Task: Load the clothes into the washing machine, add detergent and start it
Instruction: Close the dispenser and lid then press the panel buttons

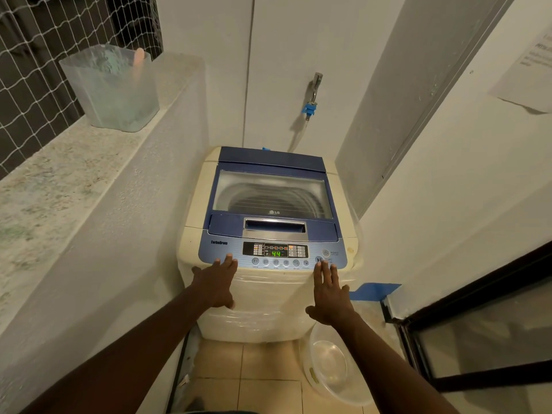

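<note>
Narrow white laundry nook — washing machine (268,234) lid shut, display (276,253) reads 44; left hand (215,281) and right hand (328,291) flat, fingers spread, at panel's near edge.

**Warm, dim light and a bent wide-angle view**

The light is yellowish and fairly dim, falling from above and behind the viewer. The tap (313,91) throws a soft shadow down the wall (298,55). The washing machine (268,222) lid gives a pale glare, and its green display (276,253) glows sharply. Straight edges bow toward the frame's sides. The paper notice (528,70) at right is blurred and unreadable.
</note>
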